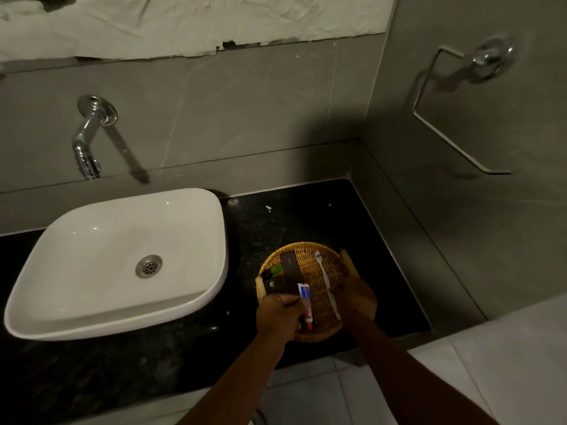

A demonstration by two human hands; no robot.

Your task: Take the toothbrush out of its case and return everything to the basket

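A round wicker basket [310,254] sits on the black counter to the right of the sink. A white toothbrush [324,277] lies in its right half, head pointing away from me. A dark brown case [289,268] lies in its left half beside a green item [277,269] and a second dark piece [274,285]. My left hand [277,315] is shut on a small toothpaste tube [306,305] over the basket's near left rim. My right hand [354,297] rests at the near right rim, fingers on the toothbrush handle.
A white basin [116,259] with a metal drain stands left of the basket, under a chrome wall tap [89,139]. The black counter [306,216] ends at grey tiled walls behind and to the right. A chrome towel ring [460,102] hangs on the right wall.
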